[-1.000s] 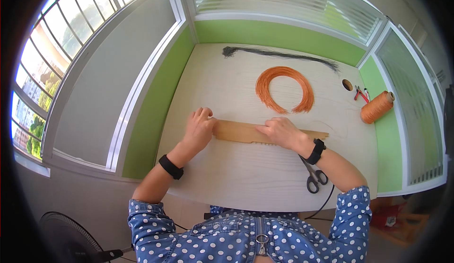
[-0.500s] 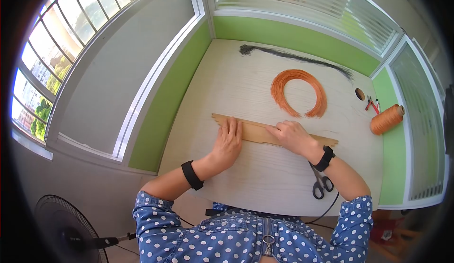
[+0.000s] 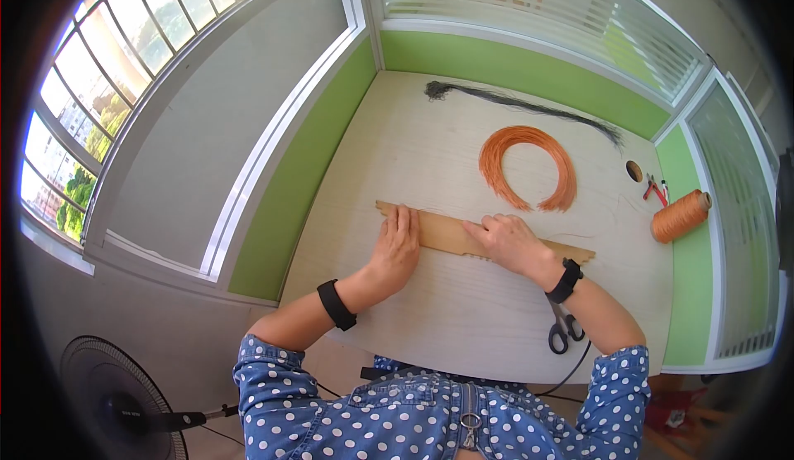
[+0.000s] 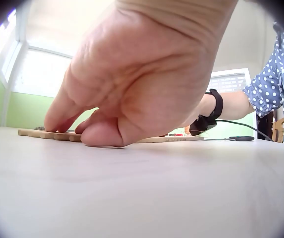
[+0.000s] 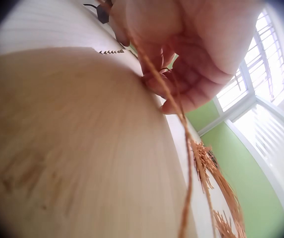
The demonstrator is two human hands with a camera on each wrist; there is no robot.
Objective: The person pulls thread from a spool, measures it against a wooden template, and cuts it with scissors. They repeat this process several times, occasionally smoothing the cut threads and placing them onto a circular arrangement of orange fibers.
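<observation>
A flat wooden board with notched ends and small teeth along its near edge lies across the table. My left hand rests on its left part, fingers extended over the wood; in the left wrist view the thumb lies low at the board's edge. Over the right half, my right hand has its fingers curled at the board's far edge. A thin orange cord runs from these fingers in the right wrist view, and a small loop shows between them. The exact pinch is partly hidden.
Beyond the board lies a curved bundle of orange cords, with dark strands behind. Red-handled pliers and a cone of orange thread sit at the right by a table hole. Scissors lie near my right forearm.
The left hand has moved from the board's left end onto its top, fingers straightening over it. The right hand stays over the right half. The head view has shifted slightly.
</observation>
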